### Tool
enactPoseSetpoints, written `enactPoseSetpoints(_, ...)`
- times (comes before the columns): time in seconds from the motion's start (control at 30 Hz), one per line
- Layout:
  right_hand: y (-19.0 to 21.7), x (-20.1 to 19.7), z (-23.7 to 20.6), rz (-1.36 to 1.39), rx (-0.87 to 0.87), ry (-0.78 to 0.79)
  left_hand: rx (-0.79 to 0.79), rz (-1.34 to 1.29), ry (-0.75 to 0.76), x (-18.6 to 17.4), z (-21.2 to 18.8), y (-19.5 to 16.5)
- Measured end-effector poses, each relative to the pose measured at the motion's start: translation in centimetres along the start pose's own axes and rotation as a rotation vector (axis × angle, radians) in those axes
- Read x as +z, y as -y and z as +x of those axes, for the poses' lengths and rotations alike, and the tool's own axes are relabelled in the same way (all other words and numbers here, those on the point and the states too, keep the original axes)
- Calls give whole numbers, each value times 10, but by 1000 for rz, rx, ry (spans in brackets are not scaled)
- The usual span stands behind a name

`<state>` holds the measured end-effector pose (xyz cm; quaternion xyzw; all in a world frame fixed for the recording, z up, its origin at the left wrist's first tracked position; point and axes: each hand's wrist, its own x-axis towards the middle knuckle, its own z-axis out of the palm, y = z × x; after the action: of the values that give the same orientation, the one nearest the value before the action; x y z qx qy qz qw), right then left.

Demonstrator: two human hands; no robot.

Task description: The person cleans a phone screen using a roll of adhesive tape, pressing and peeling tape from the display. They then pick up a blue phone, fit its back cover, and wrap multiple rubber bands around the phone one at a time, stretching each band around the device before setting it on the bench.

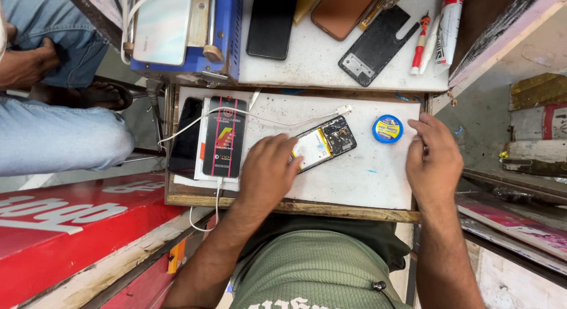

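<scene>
Resting on a scuffed white work board (pixel 354 179) framed in worn wood, the opened phone (pixel 323 145) is lying at an angle near the middle, its back removed so the pale flat battery and dark circuit parts are showing. The left hand (pixel 269 170) is pressing down on the phone's lower end, fingers bent and spread loosely over the battery, not pinching anything. The right hand (pixel 434 158) is lying flat at the board's right edge, fingers stretched forward and close together, holding nothing, just beside a small round blue tin with a yellow lid (pixel 387 128). A thin white cable (pixel 260 115) is running from the phone's top across to the left, passing over a glossy black rectangular box with red stripes (pixel 224 136) and a dark smooth phone (pixel 184 138) beside it. On the stained upper shelf, a matte black back panel (pixel 374 45), a brown leathery case (pixel 342 12) and red-and-white pens (pixel 422 43) are sitting.
</scene>
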<state>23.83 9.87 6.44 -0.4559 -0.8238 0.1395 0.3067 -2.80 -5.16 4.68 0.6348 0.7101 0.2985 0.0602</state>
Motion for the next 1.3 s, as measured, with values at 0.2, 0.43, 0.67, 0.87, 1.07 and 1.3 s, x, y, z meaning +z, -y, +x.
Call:
enactPoseSetpoints(0.2, -4, -4, -10, 26, -98, -125, -45, -50, -64, -14, 16, -1)
enactPoseSetpoints(0.43, 30, 27, -25, 167, -173, 6, 72, -16, -166, 37, 114, -27)
enactPoseSetpoints(0.67, 34, 38, -46, 279, -113, 54, -41, 170, -15, 72, 175, -54)
enactPoseSetpoints(0.87, 29, 32, -52, 825, 439, 187, -26, -29, -37, 33, 121, -50)
enactPoseSetpoints(1.07, 38, 47, -39, 1521, 663, 268, 66, -69, -28, -5, 6, -63)
enactPoseSetpoints(1.3, 60, 74, -63, 1337, 670, 600, -495, -1460, 253, -10, -61, -7)
